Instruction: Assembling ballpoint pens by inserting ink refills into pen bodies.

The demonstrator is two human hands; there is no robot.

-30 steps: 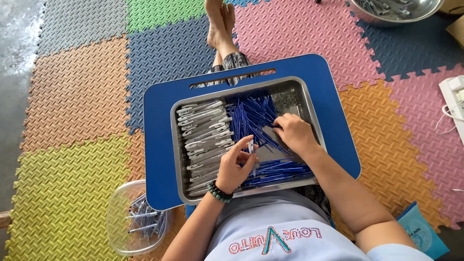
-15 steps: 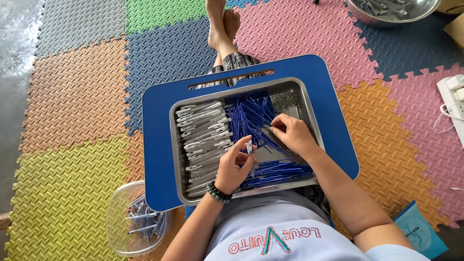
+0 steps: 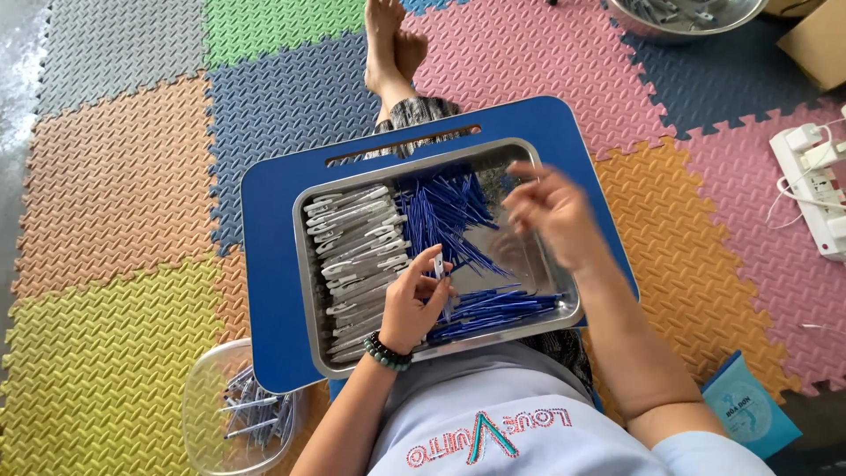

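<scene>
A metal tray (image 3: 302, 264) rests on a blue lap table (image 3: 264, 282) over my legs. Its left side holds several grey-white pen barrels (image 3: 352, 238). Thin blue refills (image 3: 441, 207) lie in the middle, and a pile of blue pens (image 3: 493, 308) lies along the near edge. My left hand (image 3: 410, 308), with a bead bracelet at the wrist, pinches one pale pen barrel (image 3: 437, 263) upright over the tray. My right hand (image 3: 551, 211) hovers blurred above the tray's right side; I cannot make out whether anything is in its fingers.
A clear plastic tub (image 3: 231, 414) with several pens sits on the foam mat at my left. A metal bowl (image 3: 687, 18) and a cardboard box (image 3: 820, 44) are at the far right. There is also a white power strip (image 3: 815, 189) and a blue packet (image 3: 749, 410). My feet (image 3: 392, 44) stretch ahead.
My right hand has lifted off the blue refills and swung right over the tray's bare part. My left hand has stayed in place with the barrel.
</scene>
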